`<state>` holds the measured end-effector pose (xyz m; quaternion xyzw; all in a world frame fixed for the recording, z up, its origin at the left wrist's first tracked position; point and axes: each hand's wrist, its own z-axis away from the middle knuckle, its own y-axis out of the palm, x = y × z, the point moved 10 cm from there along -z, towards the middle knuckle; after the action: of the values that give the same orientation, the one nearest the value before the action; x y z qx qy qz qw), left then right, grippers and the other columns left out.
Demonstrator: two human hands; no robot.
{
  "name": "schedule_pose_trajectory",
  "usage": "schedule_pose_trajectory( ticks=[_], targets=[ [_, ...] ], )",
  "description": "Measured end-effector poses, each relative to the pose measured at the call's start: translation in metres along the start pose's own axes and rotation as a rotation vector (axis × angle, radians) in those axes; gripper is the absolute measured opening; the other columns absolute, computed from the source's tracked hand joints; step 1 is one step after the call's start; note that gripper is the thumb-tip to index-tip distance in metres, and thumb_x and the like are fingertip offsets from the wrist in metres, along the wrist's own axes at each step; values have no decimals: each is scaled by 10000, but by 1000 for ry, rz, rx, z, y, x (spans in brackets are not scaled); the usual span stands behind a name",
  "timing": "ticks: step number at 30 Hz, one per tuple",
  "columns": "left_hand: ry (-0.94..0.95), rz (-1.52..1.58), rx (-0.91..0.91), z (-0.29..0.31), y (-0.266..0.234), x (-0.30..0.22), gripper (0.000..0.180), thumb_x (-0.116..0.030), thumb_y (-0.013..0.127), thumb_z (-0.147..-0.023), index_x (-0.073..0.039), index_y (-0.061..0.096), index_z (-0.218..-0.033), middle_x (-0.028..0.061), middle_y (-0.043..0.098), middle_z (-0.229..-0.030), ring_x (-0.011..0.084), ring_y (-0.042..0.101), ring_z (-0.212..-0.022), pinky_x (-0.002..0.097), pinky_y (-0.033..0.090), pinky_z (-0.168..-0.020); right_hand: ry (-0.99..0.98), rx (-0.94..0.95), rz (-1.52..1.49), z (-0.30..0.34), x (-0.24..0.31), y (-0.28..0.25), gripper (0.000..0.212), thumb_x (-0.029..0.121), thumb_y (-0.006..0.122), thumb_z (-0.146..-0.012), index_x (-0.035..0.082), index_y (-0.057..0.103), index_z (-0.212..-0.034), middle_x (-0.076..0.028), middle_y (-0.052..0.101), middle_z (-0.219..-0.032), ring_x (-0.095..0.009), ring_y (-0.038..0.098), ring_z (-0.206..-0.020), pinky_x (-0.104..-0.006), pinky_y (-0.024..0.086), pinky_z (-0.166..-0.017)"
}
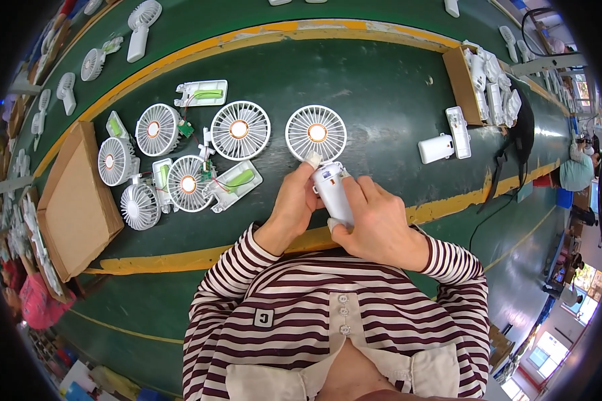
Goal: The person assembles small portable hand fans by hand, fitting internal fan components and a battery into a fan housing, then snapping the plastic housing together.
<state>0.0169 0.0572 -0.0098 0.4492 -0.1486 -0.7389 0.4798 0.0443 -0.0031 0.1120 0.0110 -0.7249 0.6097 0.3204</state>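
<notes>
A white handheld fan (316, 134) lies with its round head on the green table, its handle pointing toward me. My left hand (294, 199) is closed on the handle's left side, the thumb near the joint below the fan head. Around the handle's right side my right hand (381, 219) is closed, fingers along its edge and thumb near its lower end. White covers show on some of the fingertips. Just left of it lies another round fan head (239, 129), beside an open handle half (237, 183) with a green battery and wires.
Several more fan heads (158, 129) with loose handles and small green circuit boards lie to the left. A cardboard box (80, 200) stands at the table's left end. At the right are white handle shells (436, 148) and a carton (467, 87) of white parts. Fans (139, 30) sit beyond the yellow edge.
</notes>
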Motion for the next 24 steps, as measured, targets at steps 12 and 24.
schedule_pose_trajectory(
  ticks=[12,24],
  targets=[
    [-16,-22,59,-2,2,2,430,-398,404,-906,-13,501,-1073,91,559,-1007,185,572,-896,362,490,-755,28,8,23,-4,-12,3,513,118,657,-561,-79,486,-1003,-168,510,-787,-307,564,-620,-369,478,-521],
    [-25,-23,62,-4,5,3,456,-407,389,-909,0,497,-1085,98,574,-1009,206,588,-886,370,495,-746,-5,52,40,-9,-14,6,398,127,624,-569,-95,494,-873,-193,513,-744,-321,572,-614,-380,486,-509]
  ],
)
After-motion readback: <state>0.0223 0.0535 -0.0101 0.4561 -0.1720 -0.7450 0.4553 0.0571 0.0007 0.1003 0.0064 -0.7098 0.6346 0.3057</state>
